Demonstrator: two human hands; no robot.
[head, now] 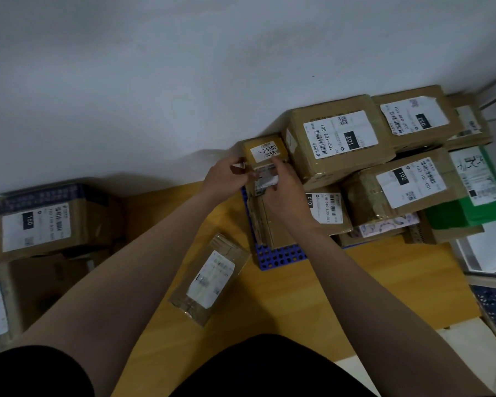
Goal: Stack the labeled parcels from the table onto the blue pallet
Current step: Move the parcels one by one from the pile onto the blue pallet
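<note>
1. A person's left hand [226, 176] and right hand [287, 193] both grasp a small white-labelled parcel [265, 179]. Their fingers curl round its left and right sides, above the left edge of the blue pallet [279, 257].
2. The parcel is on, or just above, a narrow brown carton [272, 227] standing on the pallet. Whether it already rests there cannot be told. That perch looks slim, so a release off-centre could tip the parcel left, off the pallet and onto the wooden table [312, 310].
3. Just beyond the parcel stands a small yellow box labelled 3-5302 [265, 151], very close to the fingertips. A nudge while letting go could knock it toward the wall.
4. To the right the stack looks uneven. A large carton labelled 102-102-C01 [338, 136] sits above smaller boxes, and a push against it might shift the pile.
5. A flat taped parcel [209, 279] lies on the near part of the table, and a carton labelled 150 [40, 224] lies to the left. Bare pallet space seems scarce, so these would probably go higher, raising the chance of a collapse.
</note>
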